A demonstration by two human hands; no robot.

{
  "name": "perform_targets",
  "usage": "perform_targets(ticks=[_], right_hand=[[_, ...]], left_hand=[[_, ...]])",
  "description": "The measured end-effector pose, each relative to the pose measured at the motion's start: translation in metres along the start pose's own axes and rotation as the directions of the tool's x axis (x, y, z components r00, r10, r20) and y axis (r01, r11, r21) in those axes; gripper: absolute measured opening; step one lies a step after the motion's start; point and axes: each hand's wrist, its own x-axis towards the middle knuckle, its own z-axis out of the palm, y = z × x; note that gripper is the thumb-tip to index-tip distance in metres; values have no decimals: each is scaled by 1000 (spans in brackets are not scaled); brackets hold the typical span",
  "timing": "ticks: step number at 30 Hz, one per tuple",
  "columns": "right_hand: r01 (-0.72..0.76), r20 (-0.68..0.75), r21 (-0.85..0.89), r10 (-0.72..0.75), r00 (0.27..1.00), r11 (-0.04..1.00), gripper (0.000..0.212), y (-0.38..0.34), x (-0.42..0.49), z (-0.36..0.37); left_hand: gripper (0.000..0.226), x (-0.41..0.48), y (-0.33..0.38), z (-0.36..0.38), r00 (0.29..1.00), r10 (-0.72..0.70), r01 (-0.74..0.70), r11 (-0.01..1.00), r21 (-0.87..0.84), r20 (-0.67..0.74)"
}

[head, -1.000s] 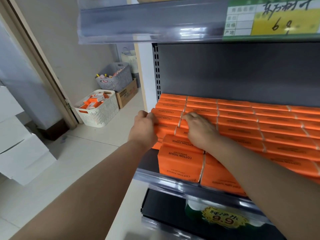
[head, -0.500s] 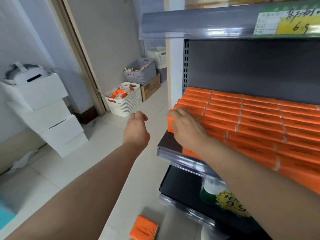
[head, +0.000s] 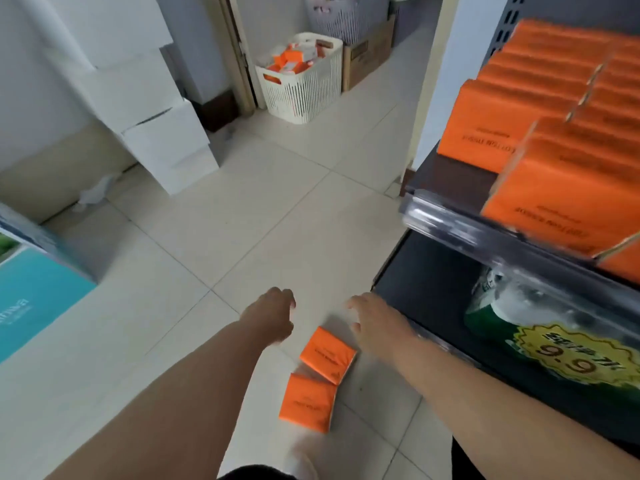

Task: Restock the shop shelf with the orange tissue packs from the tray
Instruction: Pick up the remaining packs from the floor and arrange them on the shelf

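Below, 2 orange tissue packs point(head: 328, 355) on floor point(head: 242, 220); left hand point(head: 273, 317), right hand point(head: 377, 320) loose-fingered, empty

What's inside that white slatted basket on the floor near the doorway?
The white basket holds a jumble of orange packs and some paler boxes on top. Anything deeper is hidden by its walls and that top layer.

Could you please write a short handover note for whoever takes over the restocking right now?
Left hand: open, empty, low over the floor.
Right hand: open, empty, alongside it.
Two orange tissue packs lie on the floor just below the hands: upper pack and lower pack.
Done: the shelf holds rows of shelved packs.
Left: the bare front-left corner looks able to take both floor packs.
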Motion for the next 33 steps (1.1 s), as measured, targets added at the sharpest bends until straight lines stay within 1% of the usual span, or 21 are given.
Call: perform_targets(ticks=[1,2,3,5,8,11,14,17,19,22,25,29,30,33], right_hand=[[-43,39,-2,43,998,999,36,6,5,18],[-85,74,5,85,994,996,37,12,11,35],[-125,113,18,123,986,992,40,16,17,51],[-183,182,19,177,967,983,43,22,27,76],[-208,218,-11,206,954,978,45,29,44,105],[-204,225,-43,208,952,978,46,36,62,126],[-213,257,-69,224,940,975,53,38,75,143],[-259,266,-79,271,925,963,59,32,82,158],[-296,246,-84,308,919,951,64,27,84,170],[-324,181,-108,339,923,940,66,22,85,179],[-314,123,-151,333,935,937,57,21,81,173],[-311,-75,-115,304,950,943,41,29,59,154],[-306,-102,-112,295,950,946,40,33,51,151],[-285,-114,-143,270,956,948,40,44,30,151]], left_hand=[[37,7,-7,10,994,30,-36,998,59,106],[37,14,-14,16,985,36,-51,995,80,170],[37,22,-18,20,980,29,-45,996,74,199],[38,42,-25,30,981,9,-21,998,57,195],[37,65,-29,51,990,-1,-3,1000,27,141],[37,78,-34,81,983,15,-1,997,-78,182],[44,81,-44,100,974,9,10,996,-83,228],[48,79,-50,107,979,10,14,993,-117,202],[49,76,-50,112,981,40,-16,992,-122,192],[49,71,-44,122,967,112,-93,992,-89,231],[49,68,-37,134,944,174,-175,984,-21,280],[53,68,-27,152,923,222,-252,966,60,314],[56,69,-25,156,914,229,-270,959,81,334],[71,69,-19,164,894,215,-299,939,167,394]])
